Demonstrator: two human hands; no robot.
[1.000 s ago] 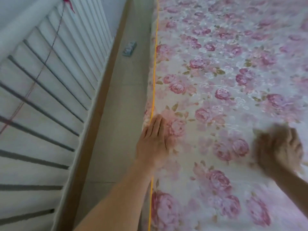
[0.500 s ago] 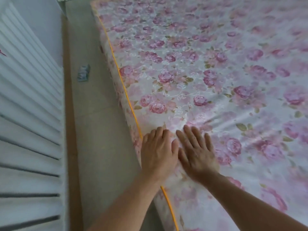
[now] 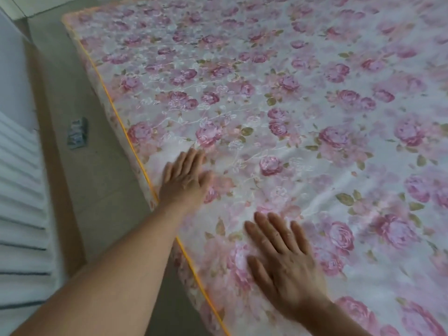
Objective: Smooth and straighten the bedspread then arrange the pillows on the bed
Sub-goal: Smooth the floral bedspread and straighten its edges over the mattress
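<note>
A white bedspread point(image 3: 303, 98) printed with pink roses covers the bed and fills most of the view; an orange piping line marks its left edge. My left hand point(image 3: 184, 180) lies flat, palm down, on the fabric just inside that edge. My right hand point(image 3: 283, 263) presses flat on the bedspread nearer to me, fingers spread, holding nothing. Soft creases run across the cloth to the right of my hands. No pillows are in view.
A narrow strip of beige floor point(image 3: 80, 190) runs along the bed's left side, with a small blue-grey packet point(image 3: 77, 133) lying on it. White slatted panelling point(image 3: 19, 214) lines the far left.
My hands, side by side half a second ago, have separated: the left slid forward along the edge, the right drew back toward me. The view has swung right over the bed.
</note>
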